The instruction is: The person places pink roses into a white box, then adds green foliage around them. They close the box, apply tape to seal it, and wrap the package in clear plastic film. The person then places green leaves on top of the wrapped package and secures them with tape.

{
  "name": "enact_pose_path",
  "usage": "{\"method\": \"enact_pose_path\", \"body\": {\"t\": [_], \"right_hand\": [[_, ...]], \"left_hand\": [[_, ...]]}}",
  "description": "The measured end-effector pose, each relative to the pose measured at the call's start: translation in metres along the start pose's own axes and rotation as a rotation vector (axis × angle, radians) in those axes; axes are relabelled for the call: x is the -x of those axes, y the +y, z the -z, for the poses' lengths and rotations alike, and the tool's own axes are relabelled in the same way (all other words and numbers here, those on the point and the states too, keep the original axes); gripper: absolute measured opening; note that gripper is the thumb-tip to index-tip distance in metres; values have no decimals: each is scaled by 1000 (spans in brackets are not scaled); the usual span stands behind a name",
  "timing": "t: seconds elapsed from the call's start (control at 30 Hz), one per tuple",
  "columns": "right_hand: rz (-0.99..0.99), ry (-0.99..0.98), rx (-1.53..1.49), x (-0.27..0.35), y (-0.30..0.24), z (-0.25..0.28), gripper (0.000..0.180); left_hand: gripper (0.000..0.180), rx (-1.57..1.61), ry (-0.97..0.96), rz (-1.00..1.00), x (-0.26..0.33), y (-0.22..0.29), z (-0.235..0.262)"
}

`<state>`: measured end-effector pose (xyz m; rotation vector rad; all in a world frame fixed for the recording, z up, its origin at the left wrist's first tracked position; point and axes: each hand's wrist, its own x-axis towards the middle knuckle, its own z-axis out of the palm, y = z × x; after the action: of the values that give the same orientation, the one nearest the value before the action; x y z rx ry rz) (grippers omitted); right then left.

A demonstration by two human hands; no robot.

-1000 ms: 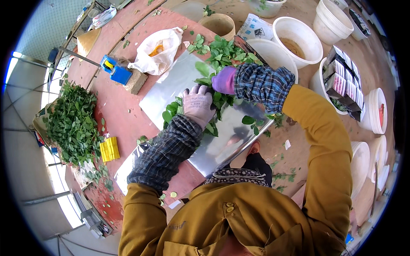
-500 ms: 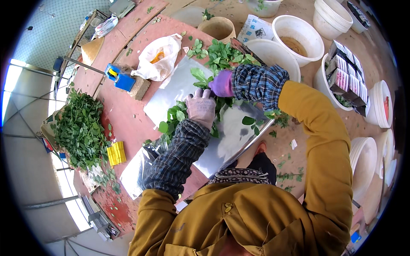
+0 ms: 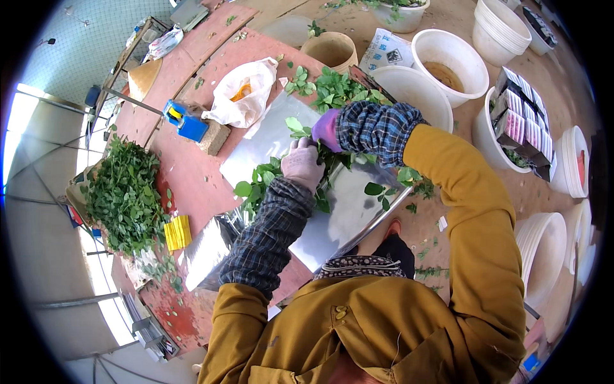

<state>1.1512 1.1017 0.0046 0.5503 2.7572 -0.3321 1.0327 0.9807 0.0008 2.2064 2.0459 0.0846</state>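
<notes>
My left hand (image 3: pixel 302 168), in a pale pinkish glove, is closed over a bunch of leafy green stems (image 3: pixel 264 181) lying across a shiny silver sheet (image 3: pixel 329 224). Right beside it, my right hand (image 3: pixel 327 130) in a purple glove bends down round the same bunch; its fingertips are hidden by leaves and the wrist. Leaves stick out on both sides of my hands. More cut foliage (image 3: pixel 339 86) lies just past my right hand, at the sheet's far edge.
A big leafy pile (image 3: pixel 125 192) and a yellow packet (image 3: pixel 178 232) are at the left. Beyond my hands stand a blue tape dispenser (image 3: pixel 185 121), a brick (image 3: pixel 215 137) and a white plastic bag (image 3: pixel 240 93). White buckets (image 3: pixel 449 64) and a laden tub (image 3: pixel 495 144) stand at the right.
Both hands stay on the bunch, with my right hand shifted slightly left and its forearm drawn in a little. The whole view has moved slightly.
</notes>
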Motion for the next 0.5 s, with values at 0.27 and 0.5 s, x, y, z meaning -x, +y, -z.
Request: {"method": "enact_pose_path", "body": {"t": [0.27,0.5], "right_hand": [[-199,-266,-41,-20,-9,9,36],[-173,87,-372,26,-2,22,47]], "left_hand": [[42,388,-22,169,-13,-26,-18],[48,673,-30,219,-10,-49,-46]]}}
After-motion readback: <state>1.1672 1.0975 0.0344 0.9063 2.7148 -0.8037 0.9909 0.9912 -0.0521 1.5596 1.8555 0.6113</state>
